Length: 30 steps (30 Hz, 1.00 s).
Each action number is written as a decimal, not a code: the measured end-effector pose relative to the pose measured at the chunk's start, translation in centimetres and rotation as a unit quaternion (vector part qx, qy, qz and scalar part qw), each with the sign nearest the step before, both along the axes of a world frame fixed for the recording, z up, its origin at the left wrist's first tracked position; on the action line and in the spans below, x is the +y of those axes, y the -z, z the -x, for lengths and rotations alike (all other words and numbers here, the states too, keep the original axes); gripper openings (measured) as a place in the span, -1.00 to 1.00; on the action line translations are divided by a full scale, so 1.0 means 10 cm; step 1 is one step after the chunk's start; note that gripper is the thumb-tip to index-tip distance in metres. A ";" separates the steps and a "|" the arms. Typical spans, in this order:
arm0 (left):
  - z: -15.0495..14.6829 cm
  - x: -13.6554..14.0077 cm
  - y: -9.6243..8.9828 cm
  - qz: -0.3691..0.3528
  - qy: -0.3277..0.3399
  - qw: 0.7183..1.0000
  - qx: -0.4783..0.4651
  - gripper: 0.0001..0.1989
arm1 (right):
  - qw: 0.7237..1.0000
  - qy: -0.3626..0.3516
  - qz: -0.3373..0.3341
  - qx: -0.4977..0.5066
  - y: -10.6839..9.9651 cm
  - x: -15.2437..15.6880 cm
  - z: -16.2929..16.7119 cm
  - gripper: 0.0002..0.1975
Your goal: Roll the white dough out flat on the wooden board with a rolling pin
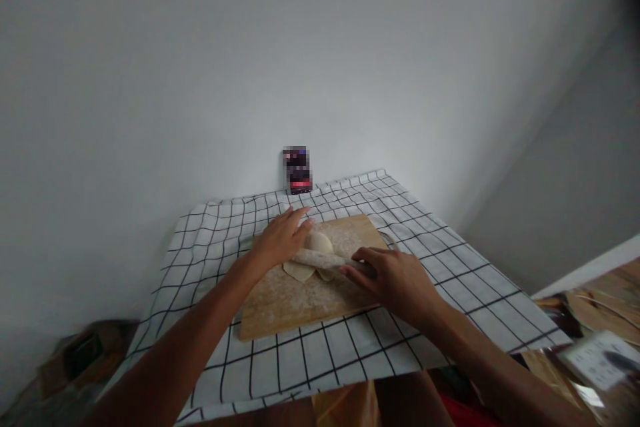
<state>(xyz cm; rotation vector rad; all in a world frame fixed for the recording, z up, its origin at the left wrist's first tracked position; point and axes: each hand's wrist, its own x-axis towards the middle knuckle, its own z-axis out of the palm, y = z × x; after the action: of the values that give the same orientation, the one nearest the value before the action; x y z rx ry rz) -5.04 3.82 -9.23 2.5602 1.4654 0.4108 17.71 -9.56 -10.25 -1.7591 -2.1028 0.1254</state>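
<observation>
Dough (319, 242) is set on the wooden board (273, 317), just beyond its middle, and is crossed by a rolling pin (320, 259). Pale parts are seen on both sides of the pin; whether they are joined beneath it cannot be told. The pin's right end is clasped by the right grip (387, 272), closed over the board's right side with thumb and fingers curled round the wood. The left grip (286, 237) is held flat above the board's left half, fingers stretched out and unclenched; the pin's left end is hidden by it, so any contact there cannot be made out.

The board, whitened by powder, is carried by a counter (450, 280) covered with a white, dark-lined cloth (300, 377). Just beside the board's right edge, a thin curved loop (389, 239) is partly blocked by the right grip. Beyond the board, a phone-like device (299, 170) is propped against the wall (320, 47), its screen blurred. Well to the left of the board and lower down, an open box (83, 355) is seen dimly. Well to the right, a white printed panel (603, 359) is placed near brown wooden items (607, 300).
</observation>
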 end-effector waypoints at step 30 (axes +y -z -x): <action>0.29 -0.75 0.27 -0.086 -0.014 0.996 0.025 -0.33 | 0.984 -0.053 -0.168 0.003 0.47 -0.38 0.06 -0.60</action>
<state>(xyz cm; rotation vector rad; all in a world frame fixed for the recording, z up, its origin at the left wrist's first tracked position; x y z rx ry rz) -7.90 -3.65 -11.88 2.7024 1.5489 0.5011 17.11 -13.37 -14.92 -1.4495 -2.0698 -0.1854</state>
